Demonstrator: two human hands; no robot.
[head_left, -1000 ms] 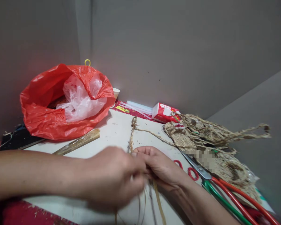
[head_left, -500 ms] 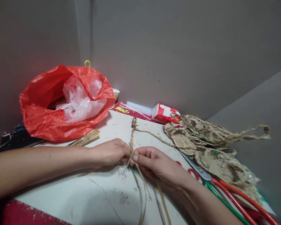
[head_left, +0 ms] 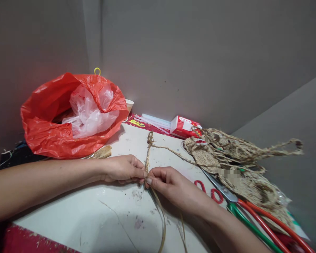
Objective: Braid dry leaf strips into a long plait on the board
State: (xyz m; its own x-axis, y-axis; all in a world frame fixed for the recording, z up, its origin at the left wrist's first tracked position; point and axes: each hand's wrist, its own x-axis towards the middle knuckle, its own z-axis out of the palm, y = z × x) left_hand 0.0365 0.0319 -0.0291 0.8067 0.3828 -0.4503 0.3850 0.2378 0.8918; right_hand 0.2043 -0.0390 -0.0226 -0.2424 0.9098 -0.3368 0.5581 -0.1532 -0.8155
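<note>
A braided straw cord [head_left: 148,154] runs down the middle of the white board [head_left: 116,211], its knotted top end lying on the board. At its lower end my left hand [head_left: 126,169] pinches the strands between thumb and fingers. My right hand [head_left: 165,181] grips the same spot from the other side, fingertips almost touching the left ones. Loose straw strands [head_left: 162,218] hang from beneath my right hand toward the front. A thin twisted cord [head_left: 173,152] links the braid's top to a heap of woven straw pieces [head_left: 226,151] on the right.
A red plastic bag [head_left: 50,140] with a clear bag inside stands at the back left, a cup [head_left: 130,104] behind it. Red-and-green-handled scissors [head_left: 229,194], small red-handled scissors [head_left: 216,195] and a red tissue pack [head_left: 184,126] lie to the right. Grey walls rise behind.
My left thumb has come forward to meet my right fingertips at the braid's lower end. The loose strands below have shifted, and the small red handles show more fully.
</note>
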